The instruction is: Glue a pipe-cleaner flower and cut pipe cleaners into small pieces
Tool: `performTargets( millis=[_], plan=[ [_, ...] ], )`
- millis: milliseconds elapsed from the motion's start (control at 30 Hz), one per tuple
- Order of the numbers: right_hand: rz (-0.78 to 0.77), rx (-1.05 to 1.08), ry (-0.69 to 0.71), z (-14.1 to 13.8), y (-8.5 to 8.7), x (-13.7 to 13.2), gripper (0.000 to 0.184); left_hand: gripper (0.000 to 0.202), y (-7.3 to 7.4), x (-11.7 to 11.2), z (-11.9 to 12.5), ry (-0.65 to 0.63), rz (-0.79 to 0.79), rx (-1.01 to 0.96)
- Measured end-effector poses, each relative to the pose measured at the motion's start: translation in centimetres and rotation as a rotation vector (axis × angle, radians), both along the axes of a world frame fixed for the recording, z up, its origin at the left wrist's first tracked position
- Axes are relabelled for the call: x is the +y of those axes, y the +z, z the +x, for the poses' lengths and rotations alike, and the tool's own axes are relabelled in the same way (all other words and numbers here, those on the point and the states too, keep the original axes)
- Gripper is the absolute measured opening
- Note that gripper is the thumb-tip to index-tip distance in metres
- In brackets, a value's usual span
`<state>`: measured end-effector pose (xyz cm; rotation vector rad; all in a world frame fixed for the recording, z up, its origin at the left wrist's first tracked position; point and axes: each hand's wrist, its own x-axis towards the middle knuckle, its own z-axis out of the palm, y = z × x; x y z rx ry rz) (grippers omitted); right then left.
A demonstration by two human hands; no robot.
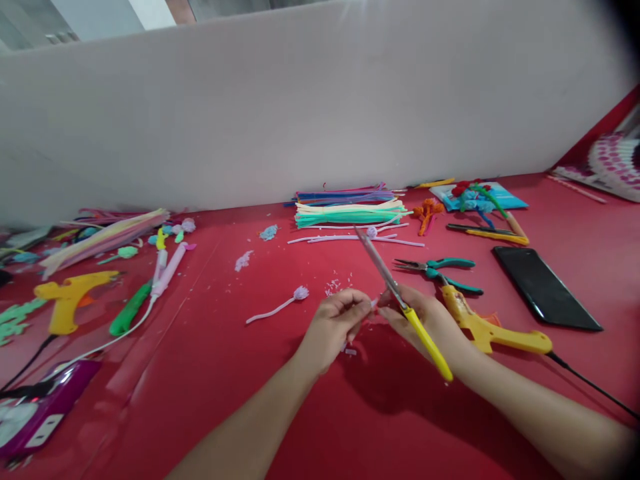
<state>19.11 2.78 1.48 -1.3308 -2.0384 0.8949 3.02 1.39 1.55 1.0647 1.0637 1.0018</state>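
My right hand (pixel 425 320) is closed round yellow-handled scissors (pixel 400 300), whose blades point up and away toward the pipe cleaner stack. My left hand (pixel 335 327) pinches a small pale pipe cleaner piece (pixel 373 305) that both hands meet at, just above the red table (pixel 210 373). A white pipe cleaner with a lilac pompom end (pixel 280 305) lies to the left of my hands. Tiny clippings lie under my hands.
A stack of coloured pipe cleaners (pixel 350 210) lies by the white back wall. Teal pliers (pixel 440 270), a yellow glue gun (pixel 495 330) and a black phone (pixel 545 287) sit right. Another yellow glue gun (pixel 70 297), green tool (pixel 130 310) and purple power strip (pixel 45 403) are left.
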Motion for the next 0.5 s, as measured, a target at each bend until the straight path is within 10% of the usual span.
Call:
performTargets(
  millis=[500],
  plan=[
    [-0.028, 0.056, -0.003, 0.1, -1.3, -0.2, 0.015, 0.008, -0.6, -0.6, 0.4, -0.04, 0.197, 0.329]
  ],
)
